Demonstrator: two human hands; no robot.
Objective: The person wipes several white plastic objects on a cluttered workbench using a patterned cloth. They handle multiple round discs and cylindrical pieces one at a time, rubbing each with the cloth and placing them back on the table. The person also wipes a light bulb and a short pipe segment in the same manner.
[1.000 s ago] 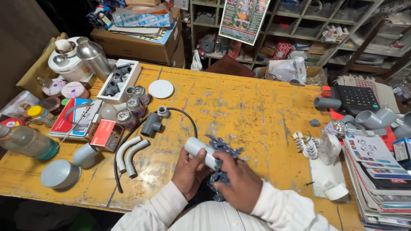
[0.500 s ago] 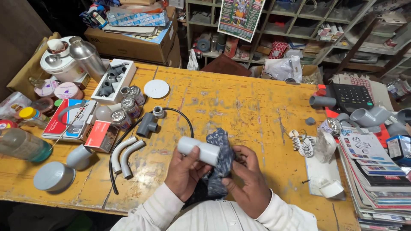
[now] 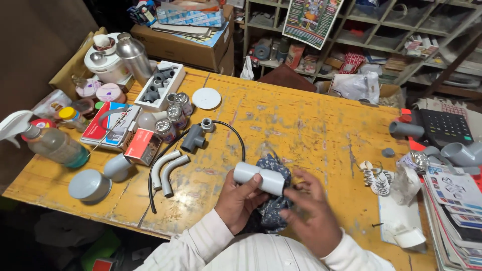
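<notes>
Much of the patterned blue cloth (image 3: 275, 200) is hidden behind the short white pipe (image 3: 259, 179) and under both hands, so its full shape cannot be made out. The right hand's (image 3: 310, 216) fingertips are buried in the cloth, and whether they pinch it or only press on it is hard to tell. The person's arms are cut off at the lower edge, showing only pale striped sleeves.

The pipe is a stubby, smooth white cylinder with an open left end, lying nearly level and tilted slightly down to the right. It sits above the near edge of the yellow table (image 3: 311, 125), just in front of the black cable (image 3: 228, 131) that loops on the table.

The left hand (image 3: 240, 199) comes up from below with its thumb across the front of the pipe and fingers behind, its grip clamped on the pipe. The right hand lies palm down to the right of the pipe, fingers spread toward the cloth. Two curved grey pipe bends (image 3: 168, 170) lie to the left of the pipe.
</notes>
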